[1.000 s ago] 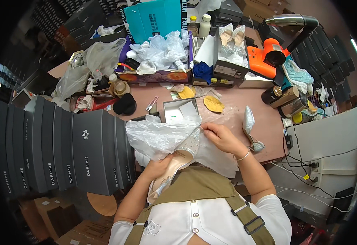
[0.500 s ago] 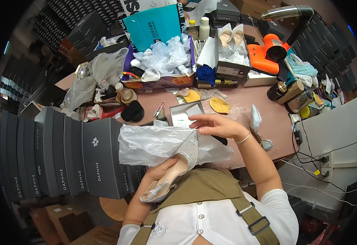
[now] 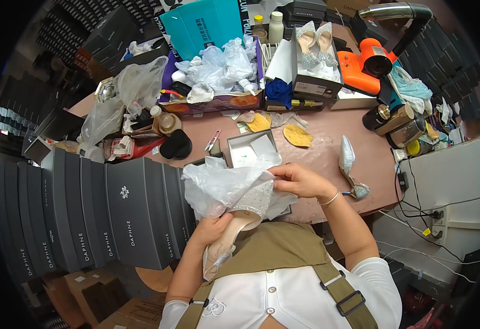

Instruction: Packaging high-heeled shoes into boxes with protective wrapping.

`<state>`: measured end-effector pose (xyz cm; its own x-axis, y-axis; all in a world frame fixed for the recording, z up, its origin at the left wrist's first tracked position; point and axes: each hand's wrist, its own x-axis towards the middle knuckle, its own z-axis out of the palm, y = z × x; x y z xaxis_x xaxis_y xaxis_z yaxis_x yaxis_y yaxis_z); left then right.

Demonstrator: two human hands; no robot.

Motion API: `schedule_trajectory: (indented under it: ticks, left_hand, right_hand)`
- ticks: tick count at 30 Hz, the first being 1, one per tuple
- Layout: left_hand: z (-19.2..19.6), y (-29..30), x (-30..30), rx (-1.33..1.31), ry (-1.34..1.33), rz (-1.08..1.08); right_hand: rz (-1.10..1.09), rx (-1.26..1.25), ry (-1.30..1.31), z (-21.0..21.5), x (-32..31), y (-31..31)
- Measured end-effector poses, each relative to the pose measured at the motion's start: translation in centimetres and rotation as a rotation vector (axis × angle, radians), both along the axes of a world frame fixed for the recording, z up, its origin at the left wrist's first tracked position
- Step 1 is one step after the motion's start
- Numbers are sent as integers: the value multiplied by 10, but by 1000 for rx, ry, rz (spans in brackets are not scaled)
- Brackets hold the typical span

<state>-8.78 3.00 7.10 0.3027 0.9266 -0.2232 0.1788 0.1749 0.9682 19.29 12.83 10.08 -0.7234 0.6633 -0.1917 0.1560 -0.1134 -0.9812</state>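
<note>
We see silver specks over a pale closed-toe shoe [image 3: 254, 202] with a beige insole, and translucent white crinkled tissue paper [image 3: 215, 183]. Near the right edge of the dusty-pink table [image 3: 319, 170], we notice a silvery high-heeled shoe [image 3: 348, 159]; toward the far edge, a bright orange plastic machine [image 3: 355, 74].

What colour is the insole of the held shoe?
The insole is pale beige, seen best in the head view.

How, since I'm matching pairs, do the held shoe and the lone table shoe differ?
The held shoe is gripped in the left hand; the table shoe lies on the tabletop, untouched. The held shoe's pale insole shows plainly; the table shoe is seen side-on. Both have silvery, sparkling surfaces.
</note>
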Motion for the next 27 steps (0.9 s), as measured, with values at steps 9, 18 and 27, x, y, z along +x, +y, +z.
schedule_trajectory:
  ticks: [9, 18, 27]
  left_hand:
    - [28, -7, 5, 160, 165, -46]
    - [16, -13, -3, 274, 421, -195]
    - [-8, 27, 9, 82, -93, 72]
  right_hand:
    - [-84, -142, 96, 4, 4, -14]
    - [70, -45, 142, 29, 12, 3]
    - [106, 1128, -130, 41, -59, -19]
